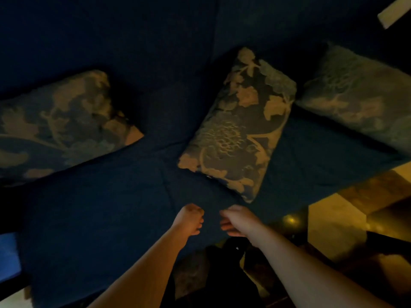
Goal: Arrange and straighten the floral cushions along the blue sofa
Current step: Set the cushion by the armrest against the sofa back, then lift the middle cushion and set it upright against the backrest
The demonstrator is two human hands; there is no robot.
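Three floral cushions lie on the dark blue sofa (pixel 93 207). The left cushion (pixel 60 127) leans against the backrest. The middle cushion (pixel 240 127) lies askew on the seat, one corner pointing toward me. The right cushion (pixel 358 98) rests at the far right. My left hand (pixel 190 218) and my right hand (pixel 236 220) hover close together over the seat's front part, just below the middle cushion's near corner. Both have fingers curled in and appear to hold nothing; neither touches a cushion.
The room is dim. A wooden floor and a pale, lit surface (pixel 333 225) lie right of the sofa's front edge. A light bar (pixel 392 12) shows at the top right. Dark clothing (pixel 222 274) is below my arms.
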